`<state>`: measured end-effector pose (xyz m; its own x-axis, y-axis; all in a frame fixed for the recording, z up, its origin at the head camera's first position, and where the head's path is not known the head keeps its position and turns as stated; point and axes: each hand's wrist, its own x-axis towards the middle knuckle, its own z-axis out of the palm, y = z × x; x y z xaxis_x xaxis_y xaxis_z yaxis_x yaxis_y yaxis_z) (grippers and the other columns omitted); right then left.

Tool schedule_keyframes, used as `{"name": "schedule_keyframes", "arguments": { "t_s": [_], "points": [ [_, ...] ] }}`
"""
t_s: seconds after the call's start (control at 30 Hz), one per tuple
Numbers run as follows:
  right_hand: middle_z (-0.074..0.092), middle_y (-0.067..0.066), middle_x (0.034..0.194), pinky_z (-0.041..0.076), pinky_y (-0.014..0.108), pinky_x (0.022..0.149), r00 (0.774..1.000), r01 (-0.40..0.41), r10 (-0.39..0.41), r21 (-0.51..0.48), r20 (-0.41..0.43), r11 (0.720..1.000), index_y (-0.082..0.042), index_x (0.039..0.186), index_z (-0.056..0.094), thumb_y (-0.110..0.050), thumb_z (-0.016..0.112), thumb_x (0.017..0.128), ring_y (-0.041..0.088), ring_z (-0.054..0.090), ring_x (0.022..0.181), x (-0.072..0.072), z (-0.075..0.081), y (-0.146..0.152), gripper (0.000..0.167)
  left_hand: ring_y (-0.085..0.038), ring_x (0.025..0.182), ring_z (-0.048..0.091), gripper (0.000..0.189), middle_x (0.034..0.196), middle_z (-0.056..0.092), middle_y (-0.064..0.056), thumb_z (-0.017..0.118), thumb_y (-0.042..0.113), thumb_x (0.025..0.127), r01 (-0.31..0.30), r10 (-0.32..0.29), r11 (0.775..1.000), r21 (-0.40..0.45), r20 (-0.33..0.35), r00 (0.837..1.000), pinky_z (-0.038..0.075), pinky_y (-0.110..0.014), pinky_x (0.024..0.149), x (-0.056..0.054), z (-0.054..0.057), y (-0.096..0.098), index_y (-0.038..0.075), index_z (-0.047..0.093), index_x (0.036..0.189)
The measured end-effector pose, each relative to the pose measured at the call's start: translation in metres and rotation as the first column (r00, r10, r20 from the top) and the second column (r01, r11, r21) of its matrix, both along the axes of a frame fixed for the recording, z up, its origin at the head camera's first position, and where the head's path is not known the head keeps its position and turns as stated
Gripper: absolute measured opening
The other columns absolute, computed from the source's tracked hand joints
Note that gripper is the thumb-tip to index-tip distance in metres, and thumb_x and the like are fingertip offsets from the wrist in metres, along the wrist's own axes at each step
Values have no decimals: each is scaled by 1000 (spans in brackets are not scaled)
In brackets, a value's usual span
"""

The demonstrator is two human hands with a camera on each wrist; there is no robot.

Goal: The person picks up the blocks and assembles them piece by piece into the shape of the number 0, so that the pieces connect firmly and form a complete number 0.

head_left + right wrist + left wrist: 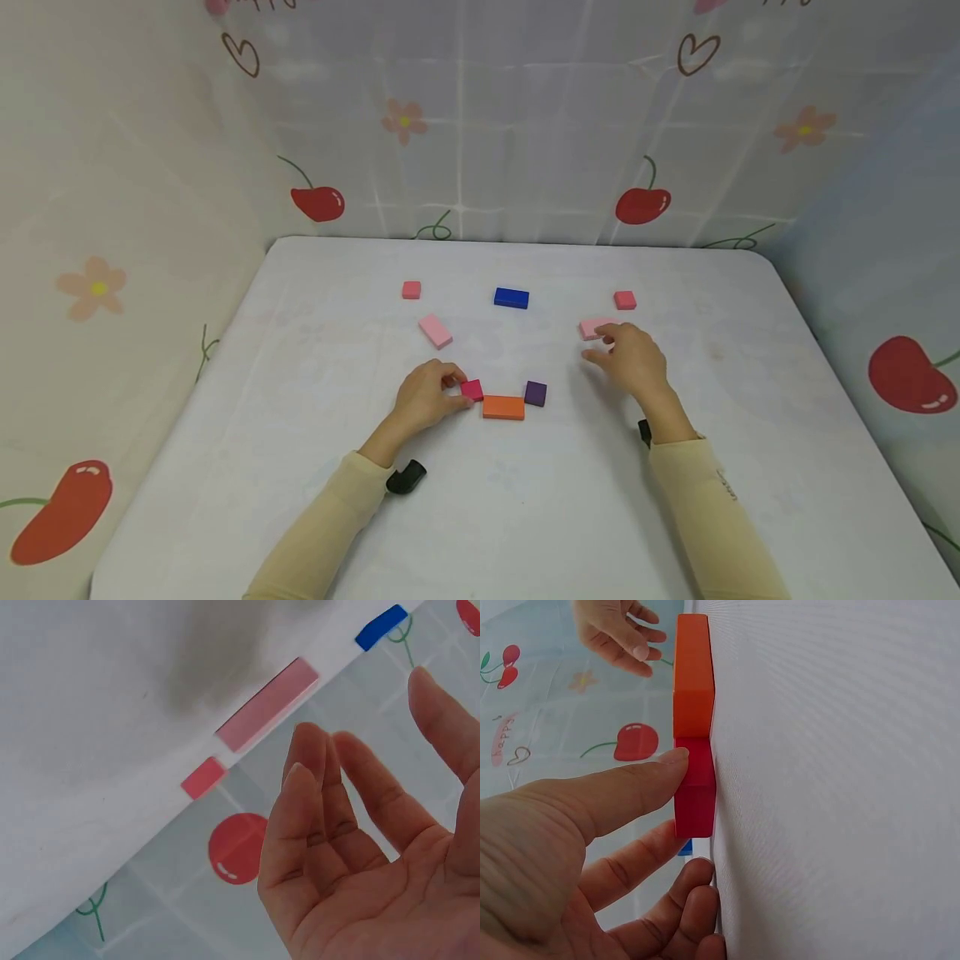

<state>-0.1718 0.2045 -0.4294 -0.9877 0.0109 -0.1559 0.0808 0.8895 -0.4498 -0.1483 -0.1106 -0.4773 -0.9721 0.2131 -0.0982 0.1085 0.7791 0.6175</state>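
My left hand pinches a crimson cube between thumb and index finger. In the left wrist view the crimson cube meets the end of an orange rectangular block. At the far corner of the orange block sits a dark purple cube. Off to the right, my right hand hovers by a pale pink rectangular block, its fingers parted and holding nothing. In the right wrist view a gap shows between that hand and the pale pink block.
Farther back on the white table lie a blue rectangular block and two coral-pink cubes, one left and one right. Another pale pink block lies beyond my left hand. Patterned curtains surround the table.
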Motion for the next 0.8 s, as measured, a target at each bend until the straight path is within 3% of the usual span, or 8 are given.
{"name": "schedule_keyframes", "arguments": {
  "t_s": [0.27, 0.43, 0.6, 0.8],
  "points": [
    [61, 24, 125, 50, 46, 72, 989, 129, -131, 41, 61, 991, 2, 134, 53, -43, 63, 90, 39, 60, 105, -23, 1, 21, 64, -15, 80, 52, 27, 87, 59, 0, 84, 27, 76, 9, -9, 1000, 6, -6, 1000, 44, -28, 71, 1, 2, 0, 16, 72, 97],
    [63, 25, 115, 46, 38, 63, 986, 161, -163, 53, 45, 986, 6, 122, 59, -51, 67, 87, 34, 59, 88, -30, -9, 18, 68, -15, 80, 52, 27, 87, 59, 0, 84, 26, 76, 10, -9, 1000, 9, -13, 1000, 43, -29, 71, 2, 2, -1, 16, 72, 97],
    [60, 17, 92, 40, 33, 60, 988, 153, -154, 34, 22, 988, 4, 106, 63, -45, 71, 85, 27, 52, 78, -36, -17, 14, 54, -15, 81, 53, 27, 87, 59, 0, 84, 26, 76, 3, -3, 1000, 9, -5, 1000, 44, -28, 72, 2, 2, 0, 16, 72, 98],
    [54, 13, 83, 38, 32, 59, 994, 103, -104, 28, 26, 994, 2, 92, 61, -43, 69, 87, 26, 49, 77, -41, -19, 12, 45, -16, 82, 53, 28, 88, 60, -1, 84, 26, 76, 7, -7, 1000, 14, -11, 1000, 44, -29, 72, 3, 3, -1, 15, 72, 98]
  ]
}}
